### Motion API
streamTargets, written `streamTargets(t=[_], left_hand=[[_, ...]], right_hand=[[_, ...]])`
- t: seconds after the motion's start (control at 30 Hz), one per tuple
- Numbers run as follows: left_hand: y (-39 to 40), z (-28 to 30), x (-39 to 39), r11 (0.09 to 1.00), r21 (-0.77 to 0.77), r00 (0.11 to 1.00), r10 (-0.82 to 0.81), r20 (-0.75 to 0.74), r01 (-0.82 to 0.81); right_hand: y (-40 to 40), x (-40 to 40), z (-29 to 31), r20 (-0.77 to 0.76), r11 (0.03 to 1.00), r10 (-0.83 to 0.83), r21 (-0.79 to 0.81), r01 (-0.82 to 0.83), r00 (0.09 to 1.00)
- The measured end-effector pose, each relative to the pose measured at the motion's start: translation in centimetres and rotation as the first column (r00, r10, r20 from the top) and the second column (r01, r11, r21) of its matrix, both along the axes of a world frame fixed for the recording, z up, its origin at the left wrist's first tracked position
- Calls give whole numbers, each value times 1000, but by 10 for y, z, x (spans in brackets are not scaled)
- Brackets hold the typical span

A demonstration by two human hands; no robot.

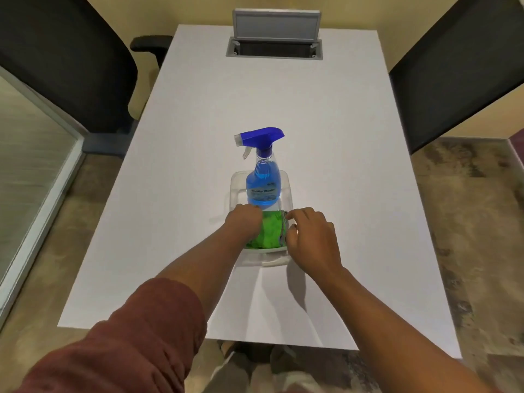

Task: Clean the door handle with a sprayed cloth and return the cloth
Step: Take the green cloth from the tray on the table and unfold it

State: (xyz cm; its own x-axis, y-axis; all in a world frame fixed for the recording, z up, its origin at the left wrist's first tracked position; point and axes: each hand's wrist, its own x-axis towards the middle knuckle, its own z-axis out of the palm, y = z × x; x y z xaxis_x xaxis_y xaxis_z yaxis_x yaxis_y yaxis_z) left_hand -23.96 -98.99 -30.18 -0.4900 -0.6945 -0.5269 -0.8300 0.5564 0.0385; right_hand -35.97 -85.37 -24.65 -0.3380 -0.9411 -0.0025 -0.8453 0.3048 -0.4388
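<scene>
A green cloth [268, 232] lies in the near half of a clear plastic tray [286, 182] on the white table [198, 137]. A spray bottle [262, 180] with blue liquid and a blue trigger head stands upright in the tray's far half. My left hand [243, 222] reaches into the tray with its fingers closed on the cloth's left side. My right hand [310, 239] rests at the tray's right rim, fingertips touching the cloth's grey edge. The door handle is not in view.
Two black office chairs stand at the table's left [65, 61] and right [459, 75] sides. An open grey cable box [275, 35] sits in the table's far end. A glass partition [31, 171] runs along the left. My feet show below the table's near edge.
</scene>
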Motion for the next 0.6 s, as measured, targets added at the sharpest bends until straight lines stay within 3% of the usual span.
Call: streamTargets(t=[0.33, 0.6], left_hand=[[-11, 9, -1, 997, -77, 999, 19, -43, -22], [-13, 33, 3, 993, 64, 975, 105, -193, -94]], right_hand=[[4, -2, 0, 57, 996, -60, -59, 64, 997], [-4, 0, 7, 75, 996, -54, -69, 59, 996]])
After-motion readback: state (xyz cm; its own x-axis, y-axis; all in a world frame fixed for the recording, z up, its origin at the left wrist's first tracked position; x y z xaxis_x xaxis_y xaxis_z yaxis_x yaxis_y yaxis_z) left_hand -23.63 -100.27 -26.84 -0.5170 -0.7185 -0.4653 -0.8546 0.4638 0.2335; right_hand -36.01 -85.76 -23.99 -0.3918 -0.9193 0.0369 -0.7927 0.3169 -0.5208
